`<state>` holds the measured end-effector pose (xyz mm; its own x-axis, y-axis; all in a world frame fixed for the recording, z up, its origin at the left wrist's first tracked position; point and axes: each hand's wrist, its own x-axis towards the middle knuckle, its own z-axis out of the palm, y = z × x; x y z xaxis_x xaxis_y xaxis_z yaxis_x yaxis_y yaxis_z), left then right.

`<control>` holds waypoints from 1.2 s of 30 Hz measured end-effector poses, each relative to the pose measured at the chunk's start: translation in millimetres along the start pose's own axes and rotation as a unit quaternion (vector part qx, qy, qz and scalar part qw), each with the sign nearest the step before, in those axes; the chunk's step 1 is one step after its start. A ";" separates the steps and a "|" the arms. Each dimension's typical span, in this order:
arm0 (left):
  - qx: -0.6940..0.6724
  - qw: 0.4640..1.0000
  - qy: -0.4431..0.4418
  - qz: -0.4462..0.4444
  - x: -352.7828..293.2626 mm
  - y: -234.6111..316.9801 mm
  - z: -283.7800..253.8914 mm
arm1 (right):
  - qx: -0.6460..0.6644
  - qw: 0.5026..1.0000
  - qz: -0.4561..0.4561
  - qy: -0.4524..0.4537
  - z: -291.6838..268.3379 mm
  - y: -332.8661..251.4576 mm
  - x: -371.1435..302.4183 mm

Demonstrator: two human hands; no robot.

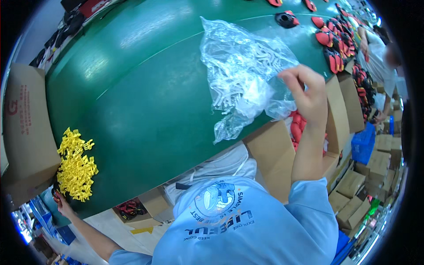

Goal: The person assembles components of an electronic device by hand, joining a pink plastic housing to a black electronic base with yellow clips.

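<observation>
On the green table, a clear plastic bag [247, 62] lies crumpled, with several white, bent plastic pieces [227, 90] inside. My right hand [311, 95] is over the bag's right side. Its thumb and fingers are curled together in a pinch; whatever lies between them is too small to make out. Far to the left, my left hand [64, 207] is at the table's edge, closed around a small black and red piece [56, 193], partly hidden. Right beside it is a heap of small yellow plastic clips [77, 170].
A tall cardboard box [26, 128] stands left of the clips. An open carton [271, 154] with red parts [298, 128] is below my right forearm. Red and black parts [335, 39] pile up at the far right, near another person [382, 57]. Cartons [353, 181] stack behind.
</observation>
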<state>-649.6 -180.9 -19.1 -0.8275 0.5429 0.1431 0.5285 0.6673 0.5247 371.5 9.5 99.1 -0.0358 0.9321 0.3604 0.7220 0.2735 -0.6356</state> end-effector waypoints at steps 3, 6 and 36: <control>-0.177 0.982 -0.046 0.048 -20.2 14.1 14.4 | -0.069 0.998 -0.001 0.005 -8.1 31.4 22.0; 0.053 0.995 0.048 -0.067 -71.7 106.9 29.4 | -0.126 0.990 -0.041 -0.039 -3.3 50.0 36.8; -0.123 0.782 -0.185 0.583 -403.9 425.8 168.3 | -0.316 0.915 -0.052 -0.244 15.8 118.3 105.7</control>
<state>-58.5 -30.3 5.3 0.3250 0.8492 0.4163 0.7928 -0.4846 0.3696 442.3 144.1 51.1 -0.3204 0.9460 -0.0485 0.9471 0.3188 -0.0376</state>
